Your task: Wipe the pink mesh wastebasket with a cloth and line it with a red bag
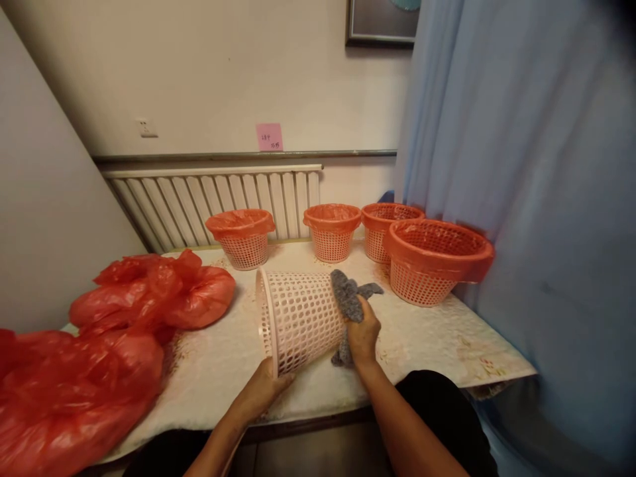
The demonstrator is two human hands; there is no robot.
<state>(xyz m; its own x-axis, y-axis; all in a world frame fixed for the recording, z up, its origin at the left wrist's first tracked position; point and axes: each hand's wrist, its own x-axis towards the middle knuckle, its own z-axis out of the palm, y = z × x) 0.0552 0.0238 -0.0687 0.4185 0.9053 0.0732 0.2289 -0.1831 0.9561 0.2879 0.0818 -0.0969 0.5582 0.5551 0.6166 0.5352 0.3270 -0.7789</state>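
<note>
A pale pink plastic wastebasket [303,318] with a lattice wall lies tilted on its side above the cloth-covered table, its wide mouth facing left. My left hand [268,387] grips its rim at the lower left, thumb along the outside and the other fingers partly hidden. In my right hand [364,334] is a grey cloth [348,295], pressed against the wastebasket's base at the right. Part of the cloth hangs below the hand, and another end sticks out to the right.
Behind stand several wastebaskets lined with red bags, including a left one [246,248], a middle one [332,244] and a large right one [422,281]. Filled red plastic bags [149,291] lie at the left. A radiator [213,202] and a blue curtain [536,199] border the table [213,391].
</note>
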